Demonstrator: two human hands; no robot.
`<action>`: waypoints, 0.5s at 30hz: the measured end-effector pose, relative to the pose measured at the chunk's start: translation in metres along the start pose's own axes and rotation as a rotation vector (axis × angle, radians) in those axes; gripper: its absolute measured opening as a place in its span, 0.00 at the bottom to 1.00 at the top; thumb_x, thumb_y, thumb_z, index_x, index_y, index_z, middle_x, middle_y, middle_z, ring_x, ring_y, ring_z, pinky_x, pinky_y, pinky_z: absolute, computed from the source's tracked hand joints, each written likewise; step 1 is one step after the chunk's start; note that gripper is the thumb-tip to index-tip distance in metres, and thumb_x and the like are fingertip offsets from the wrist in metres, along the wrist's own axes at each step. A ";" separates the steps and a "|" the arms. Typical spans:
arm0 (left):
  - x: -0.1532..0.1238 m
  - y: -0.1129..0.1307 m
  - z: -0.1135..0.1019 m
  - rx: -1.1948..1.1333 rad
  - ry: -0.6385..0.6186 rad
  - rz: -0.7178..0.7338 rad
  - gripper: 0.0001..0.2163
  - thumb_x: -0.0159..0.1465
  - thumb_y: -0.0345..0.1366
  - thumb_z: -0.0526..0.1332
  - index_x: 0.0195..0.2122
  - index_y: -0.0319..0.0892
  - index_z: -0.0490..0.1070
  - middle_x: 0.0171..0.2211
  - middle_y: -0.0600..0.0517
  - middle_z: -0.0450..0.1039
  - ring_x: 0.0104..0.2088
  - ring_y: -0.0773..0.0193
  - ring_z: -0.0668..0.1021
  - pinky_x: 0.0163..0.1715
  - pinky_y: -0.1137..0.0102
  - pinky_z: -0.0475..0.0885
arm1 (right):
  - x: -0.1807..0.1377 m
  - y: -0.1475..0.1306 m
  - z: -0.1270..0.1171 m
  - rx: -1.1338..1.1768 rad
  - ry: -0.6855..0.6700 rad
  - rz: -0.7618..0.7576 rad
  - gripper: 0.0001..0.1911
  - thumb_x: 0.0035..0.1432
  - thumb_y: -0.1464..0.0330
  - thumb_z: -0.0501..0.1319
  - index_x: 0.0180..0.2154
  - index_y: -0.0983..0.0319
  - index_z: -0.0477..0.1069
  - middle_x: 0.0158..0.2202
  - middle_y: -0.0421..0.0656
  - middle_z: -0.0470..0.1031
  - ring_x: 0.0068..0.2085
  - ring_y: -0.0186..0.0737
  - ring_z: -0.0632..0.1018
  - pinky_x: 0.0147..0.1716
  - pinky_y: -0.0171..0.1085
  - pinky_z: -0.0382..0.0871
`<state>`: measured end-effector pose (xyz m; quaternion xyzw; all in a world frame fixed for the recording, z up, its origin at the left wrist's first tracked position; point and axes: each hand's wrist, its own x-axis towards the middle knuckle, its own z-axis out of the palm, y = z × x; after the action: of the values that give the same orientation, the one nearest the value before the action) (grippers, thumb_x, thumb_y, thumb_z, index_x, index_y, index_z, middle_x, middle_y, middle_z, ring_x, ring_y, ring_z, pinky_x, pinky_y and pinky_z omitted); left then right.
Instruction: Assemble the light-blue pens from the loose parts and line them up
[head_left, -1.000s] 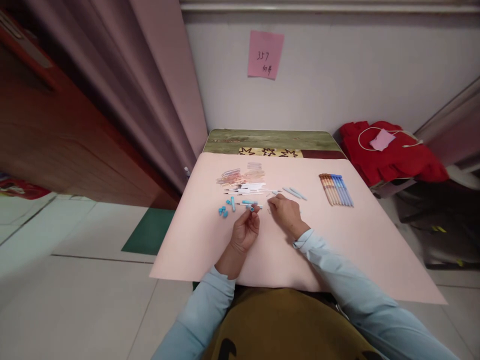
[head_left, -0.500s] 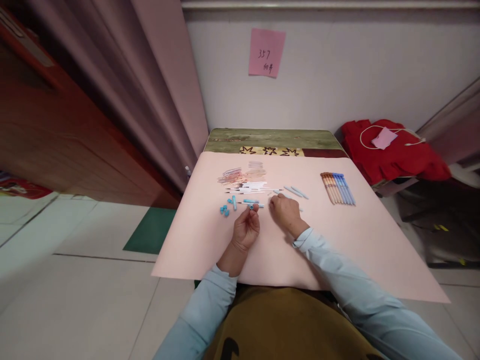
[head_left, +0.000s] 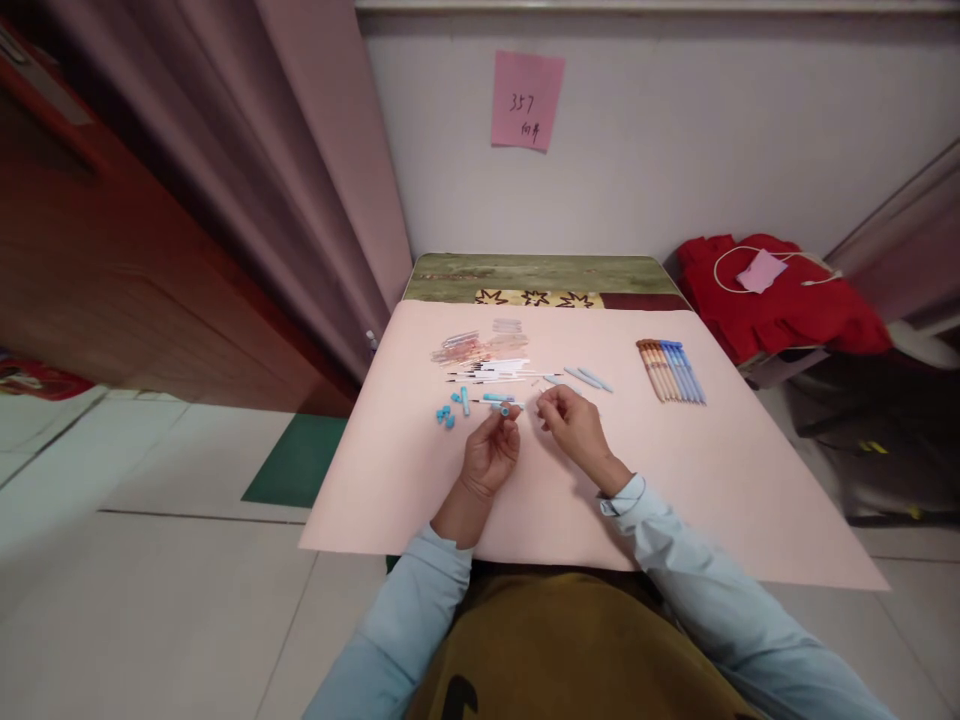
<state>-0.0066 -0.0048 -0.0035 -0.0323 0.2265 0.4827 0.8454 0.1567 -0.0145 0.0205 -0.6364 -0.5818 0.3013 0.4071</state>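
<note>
On a pink sheet over a small table lie loose pen parts. My left hand pinches a light blue pen piece upright at its fingertips. A little to the right, my right hand is lifted just off the sheet, thumb and forefinger pinched on something too small to make out. Behind the hands lie white refills, clear pinkish barrels, two light blue barrels and several small blue caps.
A row of finished orange and blue pens lies at the right of the sheet. A red cloth bundle sits on a seat to the right. A curtain hangs at the left, and a pink note is stuck on the wall.
My right hand has risen from the sheet and turned, its fingers now pinched together closer to the left hand. The left hand keeps holding the blue piece in about the same spot.
</note>
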 end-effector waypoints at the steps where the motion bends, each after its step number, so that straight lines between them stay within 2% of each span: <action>1: 0.000 -0.001 0.000 0.018 -0.018 0.002 0.11 0.70 0.26 0.51 0.38 0.34 0.73 0.31 0.48 0.80 0.24 0.73 0.80 0.28 0.81 0.77 | -0.003 0.002 0.001 0.102 0.011 0.009 0.10 0.61 0.60 0.58 0.35 0.60 0.70 0.28 0.39 0.76 0.27 0.36 0.76 0.31 0.35 0.67; 5: 0.000 -0.006 -0.002 0.164 -0.096 0.046 0.05 0.66 0.27 0.58 0.40 0.36 0.73 0.33 0.48 0.81 0.26 0.70 0.80 0.29 0.77 0.78 | -0.014 0.011 0.007 0.419 0.052 0.063 0.15 0.56 0.57 0.64 0.41 0.61 0.73 0.28 0.38 0.75 0.28 0.35 0.75 0.33 0.36 0.71; 9: 0.005 -0.013 -0.004 0.343 -0.161 0.177 0.07 0.60 0.30 0.66 0.39 0.39 0.73 0.36 0.47 0.81 0.30 0.68 0.81 0.33 0.74 0.78 | -0.023 0.014 0.015 0.704 0.041 0.213 0.16 0.53 0.56 0.67 0.35 0.62 0.74 0.29 0.40 0.76 0.29 0.34 0.76 0.32 0.36 0.72; 12: 0.009 -0.019 -0.005 0.485 -0.165 0.310 0.10 0.56 0.32 0.69 0.37 0.40 0.71 0.34 0.50 0.80 0.27 0.70 0.78 0.31 0.74 0.75 | -0.027 0.013 0.019 0.897 0.011 0.346 0.14 0.53 0.58 0.68 0.31 0.63 0.72 0.30 0.43 0.77 0.30 0.35 0.79 0.33 0.37 0.75; 15: 0.011 -0.026 -0.006 0.710 -0.192 0.450 0.12 0.55 0.34 0.70 0.38 0.41 0.70 0.30 0.52 0.78 0.25 0.70 0.76 0.29 0.73 0.72 | -0.028 0.013 0.022 1.027 0.000 0.479 0.08 0.56 0.65 0.65 0.30 0.63 0.71 0.29 0.44 0.78 0.29 0.37 0.80 0.34 0.39 0.78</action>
<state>0.0178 -0.0113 -0.0181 0.3560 0.3002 0.5478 0.6950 0.1399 -0.0378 -0.0041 -0.4708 -0.1999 0.6296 0.5848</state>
